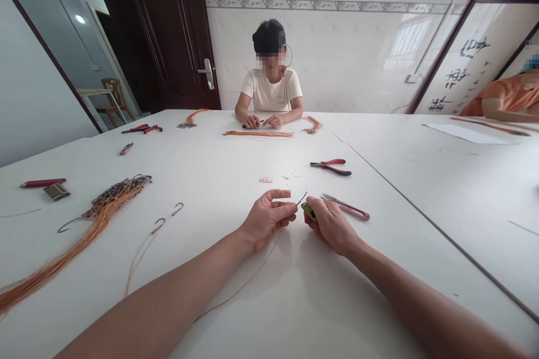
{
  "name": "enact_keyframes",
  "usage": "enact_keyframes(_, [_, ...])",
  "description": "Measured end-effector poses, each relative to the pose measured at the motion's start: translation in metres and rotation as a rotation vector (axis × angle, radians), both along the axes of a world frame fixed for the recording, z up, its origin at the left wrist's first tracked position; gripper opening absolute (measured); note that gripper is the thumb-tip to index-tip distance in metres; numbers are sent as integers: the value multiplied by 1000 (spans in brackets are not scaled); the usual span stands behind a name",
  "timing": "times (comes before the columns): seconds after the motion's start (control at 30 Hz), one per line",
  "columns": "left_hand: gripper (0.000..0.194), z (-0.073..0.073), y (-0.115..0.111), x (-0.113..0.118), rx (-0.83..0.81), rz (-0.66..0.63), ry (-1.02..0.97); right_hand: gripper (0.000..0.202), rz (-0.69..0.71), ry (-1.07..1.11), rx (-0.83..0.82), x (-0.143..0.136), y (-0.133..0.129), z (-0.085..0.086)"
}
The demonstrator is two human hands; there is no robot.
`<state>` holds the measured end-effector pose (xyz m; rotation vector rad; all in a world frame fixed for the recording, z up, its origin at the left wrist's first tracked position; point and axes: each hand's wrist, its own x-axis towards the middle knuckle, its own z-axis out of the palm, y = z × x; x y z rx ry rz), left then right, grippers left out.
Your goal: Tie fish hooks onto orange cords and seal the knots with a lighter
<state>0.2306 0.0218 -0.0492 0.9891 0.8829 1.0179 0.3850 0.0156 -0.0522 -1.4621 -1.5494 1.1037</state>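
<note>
Frame centre: left hand (272,214) pinches thin dark piece (302,198), likely light, stiff; best held low. Right hand (332,225) holds green object (309,212).

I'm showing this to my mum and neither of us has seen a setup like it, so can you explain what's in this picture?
There is no machine here: the two bare hands belong to the person wearing the camera on their head, looking forward and down. The left hand pinches a thin dark piece, probably a hook; a thin line trails below that hand. The right hand grips a small green object, perhaps a lighter. On the white table lie pliers, pink-handled snips, two loose hooks and, on the left, a bundle of hooks with orange lines. Across the table sits another person, busy with their own hands.
</note>
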Motion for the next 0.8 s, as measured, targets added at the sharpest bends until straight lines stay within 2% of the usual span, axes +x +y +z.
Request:
enact_keyframes(0.43, [40,0,0,-2,-6,-9,20,35,-8,11,34,-4,1,-1])
enact_keyframes(0.6, [41,-1,-1,-4,2,-7,13,44,-12,-4,38,-6,-1,0])
enact_keyframes(0.7, [41,-2,-1,-5,-4,-5,5,47,-53,-123,138,-1,1,0])
enact_keyframes(0.8, [41,-2,0,-5,-12,6,9,42,-88,-378,277,7,4,-2])
